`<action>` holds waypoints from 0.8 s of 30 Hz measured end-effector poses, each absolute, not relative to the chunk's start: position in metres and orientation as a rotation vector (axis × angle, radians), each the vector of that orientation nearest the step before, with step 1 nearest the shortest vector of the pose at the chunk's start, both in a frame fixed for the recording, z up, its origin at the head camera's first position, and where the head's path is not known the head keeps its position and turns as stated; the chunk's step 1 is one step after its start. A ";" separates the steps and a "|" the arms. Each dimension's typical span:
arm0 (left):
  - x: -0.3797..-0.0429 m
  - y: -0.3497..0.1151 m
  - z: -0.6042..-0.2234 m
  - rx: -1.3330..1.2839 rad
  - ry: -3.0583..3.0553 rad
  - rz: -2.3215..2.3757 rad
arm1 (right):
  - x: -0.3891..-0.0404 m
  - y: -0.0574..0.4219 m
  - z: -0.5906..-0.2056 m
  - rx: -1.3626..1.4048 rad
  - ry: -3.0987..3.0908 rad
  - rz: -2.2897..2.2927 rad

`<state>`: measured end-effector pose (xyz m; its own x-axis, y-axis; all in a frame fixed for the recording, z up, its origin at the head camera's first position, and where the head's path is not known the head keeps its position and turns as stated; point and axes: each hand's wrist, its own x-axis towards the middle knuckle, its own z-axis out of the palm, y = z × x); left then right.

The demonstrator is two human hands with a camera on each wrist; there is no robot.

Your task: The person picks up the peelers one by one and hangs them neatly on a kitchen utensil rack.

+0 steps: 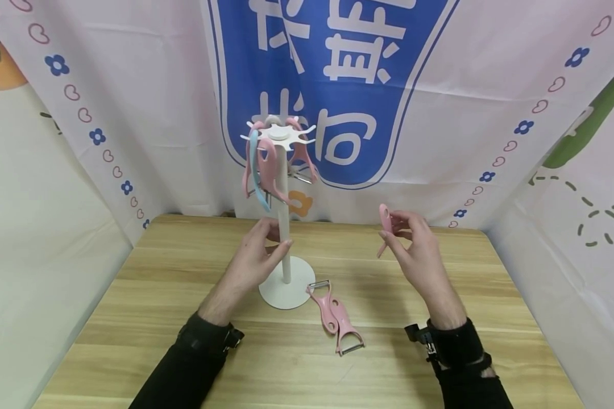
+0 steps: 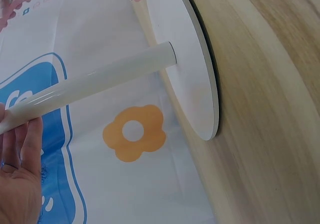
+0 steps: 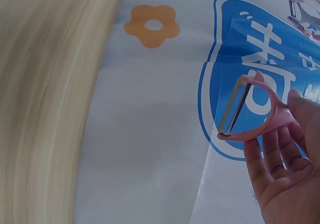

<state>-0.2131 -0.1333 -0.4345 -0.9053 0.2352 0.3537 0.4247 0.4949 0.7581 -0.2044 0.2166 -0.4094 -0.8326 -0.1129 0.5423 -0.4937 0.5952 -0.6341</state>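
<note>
A white stand (image 1: pixel 283 227) rises from a round base (image 1: pixel 287 298) on the table. My left hand (image 1: pixel 256 255) holds its pole below the hanging things, thumb in front; in the left wrist view the fingers (image 2: pixel 31 144) lie against the pole. To the right, above the table, my right hand (image 1: pixel 418 250) pinches a pink peeler (image 1: pixel 385 217) by its handle. The right wrist view shows that peeler's metal blade (image 3: pixel 236 108) pointing away from the hand. Several pink peelers (image 1: pixel 269 165) and a light-blue one (image 1: pixel 254 162), seen edge-on, hang from the stand's top hooks (image 1: pixel 278 133).
Two more pink peelers lie side by side on the wooden table: one (image 1: pixel 324 312) with its blade at the stand's base, the other (image 1: pixel 343 320) with its blade toward me. A printed cloth (image 1: pixel 158 113) hangs behind the table's back edge.
</note>
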 end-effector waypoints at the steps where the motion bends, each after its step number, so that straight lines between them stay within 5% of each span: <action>1: -0.213 -0.133 -0.435 -0.568 -2.536 -1.368 | -0.205 0.215 -0.408 0.483 -2.374 1.141; 24: -0.213 -0.134 -0.436 -0.561 -2.539 -1.355 | -0.213 0.176 -0.363 0.585 -2.297 1.158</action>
